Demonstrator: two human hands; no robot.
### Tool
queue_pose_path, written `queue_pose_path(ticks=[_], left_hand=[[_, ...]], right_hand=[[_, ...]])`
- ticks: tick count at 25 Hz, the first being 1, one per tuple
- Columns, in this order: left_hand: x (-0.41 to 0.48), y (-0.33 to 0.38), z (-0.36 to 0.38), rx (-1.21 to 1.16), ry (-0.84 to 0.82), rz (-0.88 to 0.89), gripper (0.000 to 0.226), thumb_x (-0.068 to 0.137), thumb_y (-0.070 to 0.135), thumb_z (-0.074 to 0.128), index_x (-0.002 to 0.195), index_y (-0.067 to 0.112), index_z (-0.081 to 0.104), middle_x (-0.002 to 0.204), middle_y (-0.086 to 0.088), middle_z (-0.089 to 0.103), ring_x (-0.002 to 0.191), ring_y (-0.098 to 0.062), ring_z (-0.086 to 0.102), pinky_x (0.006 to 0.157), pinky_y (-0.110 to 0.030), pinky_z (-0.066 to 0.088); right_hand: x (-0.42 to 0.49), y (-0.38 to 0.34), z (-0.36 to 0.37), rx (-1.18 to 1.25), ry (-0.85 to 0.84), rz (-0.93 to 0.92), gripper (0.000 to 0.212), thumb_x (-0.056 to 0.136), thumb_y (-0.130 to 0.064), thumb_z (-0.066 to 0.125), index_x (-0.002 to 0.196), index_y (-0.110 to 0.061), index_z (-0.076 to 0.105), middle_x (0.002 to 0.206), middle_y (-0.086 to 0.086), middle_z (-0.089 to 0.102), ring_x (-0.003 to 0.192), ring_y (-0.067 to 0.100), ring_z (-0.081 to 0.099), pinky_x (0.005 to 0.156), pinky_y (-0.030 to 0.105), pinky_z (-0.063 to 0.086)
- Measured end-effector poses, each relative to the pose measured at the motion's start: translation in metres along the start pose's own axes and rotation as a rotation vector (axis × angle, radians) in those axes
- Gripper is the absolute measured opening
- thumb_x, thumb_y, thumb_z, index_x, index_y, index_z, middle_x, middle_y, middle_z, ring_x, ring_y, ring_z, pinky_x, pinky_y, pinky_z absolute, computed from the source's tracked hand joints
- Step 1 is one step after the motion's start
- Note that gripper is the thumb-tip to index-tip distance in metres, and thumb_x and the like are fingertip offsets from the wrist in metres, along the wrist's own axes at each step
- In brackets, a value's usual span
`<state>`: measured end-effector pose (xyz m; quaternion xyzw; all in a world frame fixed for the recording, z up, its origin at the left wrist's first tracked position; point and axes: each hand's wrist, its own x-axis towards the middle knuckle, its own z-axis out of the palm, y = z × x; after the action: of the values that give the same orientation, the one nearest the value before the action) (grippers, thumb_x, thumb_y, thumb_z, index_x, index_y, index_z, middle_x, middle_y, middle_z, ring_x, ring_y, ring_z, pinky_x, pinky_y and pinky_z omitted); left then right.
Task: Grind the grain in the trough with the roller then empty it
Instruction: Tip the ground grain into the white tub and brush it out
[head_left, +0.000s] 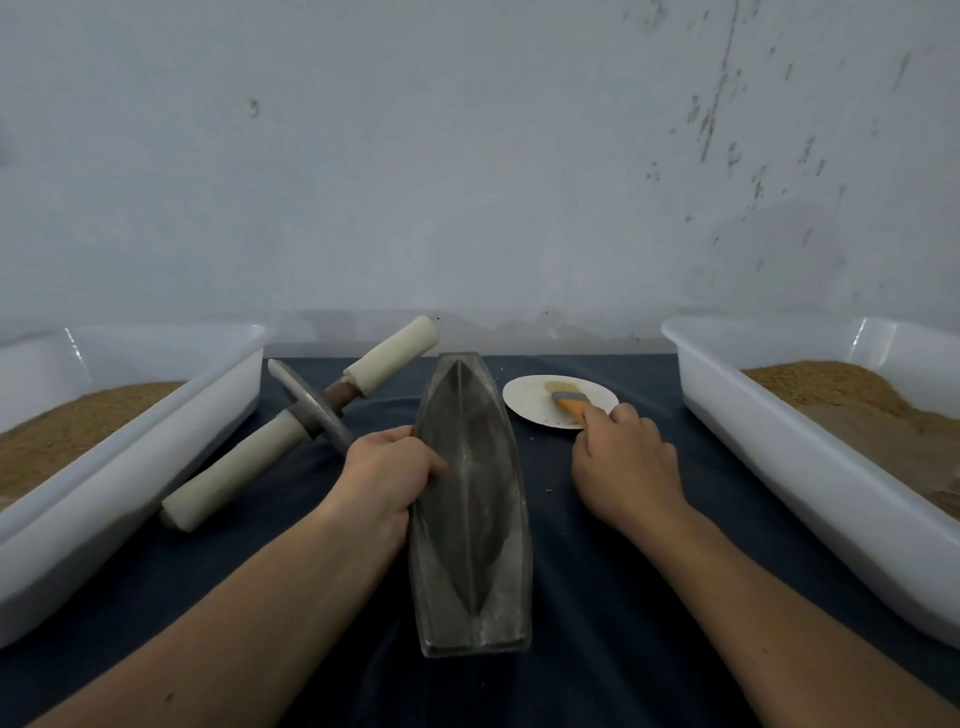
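1. Trough (470, 499) lies mid-surface on the dark cloth (597, 597), with only pale dust inside. I judge it ground and emptied.
2. Left grip (387, 478) clamps its left rim. Right grip (623, 457) is curled round the brush (566, 397) handle over the plate (524, 397).
3. Likely next: sweep out the residue with the trough held steady.
4. Roller (311, 410) lies idle to the left.
5. Right fingertips are hidden, and I can't tell if the brush is touching the plate. Both tubs (779, 441) are cut off.

Bare forearms (a dark fleck on each), bare left grip (388, 470), right grip (626, 460)
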<state>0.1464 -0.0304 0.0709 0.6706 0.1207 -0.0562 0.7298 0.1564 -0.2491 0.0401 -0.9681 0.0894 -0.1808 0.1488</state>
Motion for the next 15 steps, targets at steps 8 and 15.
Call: queue_pose_path(ticks=[8, 15], left_hand=[[-0.005, 0.000, -0.001, 0.048, 0.001, 0.046, 0.035, 0.074, -0.015, 0.054, 0.079, 0.009, 0.079, 0.076, -0.014, 0.075, 0.060, -0.027, 0.072, 0.049, -0.030, 0.055], [-0.019, -0.001, -0.002, 0.031, -0.027, 0.098, 0.033, 0.084, -0.009, 0.049, 0.088, 0.009, 0.077, 0.079, -0.012, 0.075, 0.059, -0.018, 0.071, 0.046, -0.024, 0.053]], right_hand=[[-0.006, -0.008, -0.005, -0.062, -0.103, -0.012, 0.050, 0.103, -0.027, 0.030, 0.152, -0.033, 0.031, 0.131, 0.006, 0.044, 0.118, 0.026, 0.041, 0.099, 0.047, 0.036], [-0.006, -0.004, 0.004, -0.112, -0.129, -0.029, 0.052, 0.100, -0.035, 0.034, 0.152, -0.033, 0.029, 0.129, 0.004, 0.041, 0.116, 0.025, 0.039, 0.098, 0.047, 0.036]])
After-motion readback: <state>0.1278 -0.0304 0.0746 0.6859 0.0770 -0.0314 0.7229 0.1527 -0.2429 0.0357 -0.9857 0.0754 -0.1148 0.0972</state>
